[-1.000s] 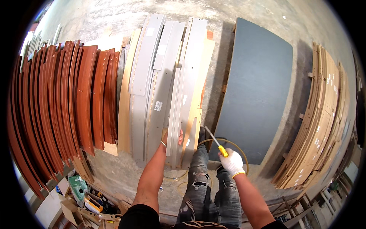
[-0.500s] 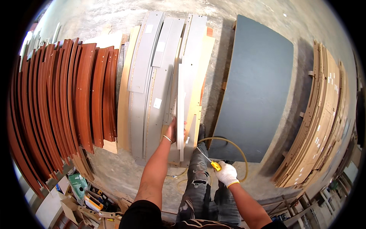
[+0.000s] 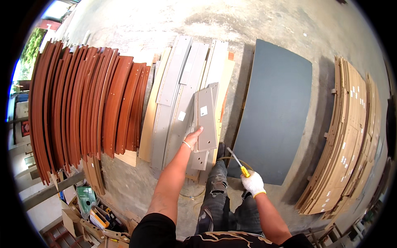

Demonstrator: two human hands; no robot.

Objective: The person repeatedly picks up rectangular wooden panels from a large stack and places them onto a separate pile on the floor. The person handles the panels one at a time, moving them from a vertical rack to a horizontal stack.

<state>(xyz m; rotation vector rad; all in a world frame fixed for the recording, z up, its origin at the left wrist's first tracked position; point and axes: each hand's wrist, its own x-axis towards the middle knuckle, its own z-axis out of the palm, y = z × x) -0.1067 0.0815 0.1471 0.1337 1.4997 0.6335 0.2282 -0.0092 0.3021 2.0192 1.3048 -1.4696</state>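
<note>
My bare left hand point(image 3: 193, 137), with a pale band at the wrist, grips a short grey panel point(image 3: 205, 138) by its left edge. The panel has drilled holes and a white label on the face turned up toward me. It is held over a stack of grey boards point(image 3: 173, 120). My right hand point(image 3: 253, 184) wears a white knitted glove and is closed round the yellow handle of a screwdriver point(image 3: 245, 170). The metal shaft points up and left, apart from the panel. Part of a yellowish hose point(image 3: 233, 158) shows behind the shaft.
Many red-brown boards point(image 3: 118, 105) stand in a row at the left. A dark grey sheet point(image 3: 275, 111) lies raised off the concrete floor point(image 3: 248, 25) at the right. Beyond it are stacked brown boards point(image 3: 345, 136). Cartons and a green package point(image 3: 86, 198) clutter the lower left.
The panel in my left hand has turned from edge-on to showing its labelled face. My right hand has shifted slightly right with the screwdriver, whose shaft now points more upward. The view has shifted.
</note>
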